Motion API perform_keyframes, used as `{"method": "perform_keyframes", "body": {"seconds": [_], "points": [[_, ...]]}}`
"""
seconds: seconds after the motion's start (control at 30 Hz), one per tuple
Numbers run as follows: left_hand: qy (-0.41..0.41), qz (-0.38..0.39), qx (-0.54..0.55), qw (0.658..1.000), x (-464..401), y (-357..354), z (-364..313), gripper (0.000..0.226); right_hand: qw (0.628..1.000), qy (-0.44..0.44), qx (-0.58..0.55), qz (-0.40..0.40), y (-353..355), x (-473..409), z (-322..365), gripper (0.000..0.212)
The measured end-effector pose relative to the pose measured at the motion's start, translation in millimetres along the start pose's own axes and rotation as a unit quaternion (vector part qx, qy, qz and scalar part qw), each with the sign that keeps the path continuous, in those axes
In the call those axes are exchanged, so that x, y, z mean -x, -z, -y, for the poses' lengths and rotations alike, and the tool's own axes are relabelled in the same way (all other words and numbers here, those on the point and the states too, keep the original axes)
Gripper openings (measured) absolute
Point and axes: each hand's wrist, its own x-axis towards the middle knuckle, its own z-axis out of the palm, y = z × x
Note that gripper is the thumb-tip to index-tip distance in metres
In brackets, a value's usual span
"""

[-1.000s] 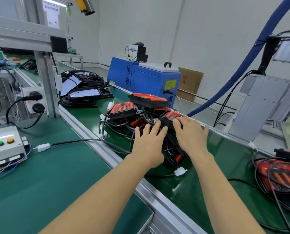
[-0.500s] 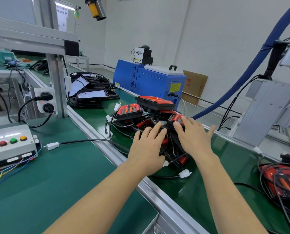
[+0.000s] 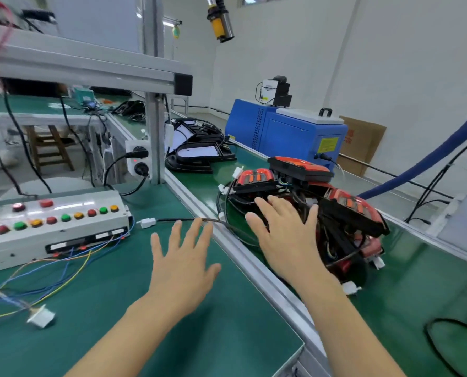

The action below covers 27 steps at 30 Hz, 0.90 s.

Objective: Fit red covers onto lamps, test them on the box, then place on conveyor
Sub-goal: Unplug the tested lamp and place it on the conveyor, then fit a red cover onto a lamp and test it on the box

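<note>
Head view: no writing can be read; the yellow sticker [image 3: 327,145] on the blue machine [image 3: 287,136] at 1 o'clock and the red print on the cardboard box [image 3: 363,144] behind it are too small to make out. On the green conveyor [image 3: 417,281] at 3 o'clock lies a tangled pile of lamps [image 3: 322,210] with red covers and black cables. The right hand [image 3: 289,238] rests flat on the pile's near side, fingers straight and spread. The left hand [image 3: 184,257] hovers over the green bench [image 3: 118,308], fingers wide, holding nothing. At 9 o'clock stands the test box [image 3: 58,227] with red, green and amber buttons, coloured wires trailing from it. A white connector [image 3: 148,222] on a black cable lies between box and left hand. Black lamp housings [image 3: 199,156] sit at 12 o'clock.
</note>
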Motion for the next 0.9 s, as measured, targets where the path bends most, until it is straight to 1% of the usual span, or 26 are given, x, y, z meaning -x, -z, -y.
{"method": "perform_keyframes", "body": {"seconds": [0.1, 0.3, 0.43, 0.67, 0.77, 0.9], "points": [[0.047, -0.009, -0.019, 0.999, 19, 3, 28, 0.073, 0.998, 0.056, -0.014, 0.026, -19, 7, 38, 0.054], [0.133, -0.033, -0.054, 0.989, 58, 12, 84, 0.074, 0.983, 0.139, -0.045, 0.112, -58, 20, 116, 0.058], [0.171, -0.049, -0.078, 0.981, 83, 16, 117, 0.073, 0.970, 0.189, -0.060, 0.142, -78, 31, 166, 0.058], [0.225, -0.078, -0.093, 0.967, 113, 14, 157, 0.067, 0.957, 0.224, -0.080, 0.169, -98, 44, 221, 0.055], [0.241, -0.081, -0.100, 0.962, 123, 14, 169, 0.070, 0.952, 0.234, -0.096, 0.171, -105, 51, 239, 0.053], [0.242, -0.093, -0.072, 0.963, 129, 12, 182, 0.071, 0.944, 0.258, -0.092, 0.185, -115, 62, 252, 0.051]]}}
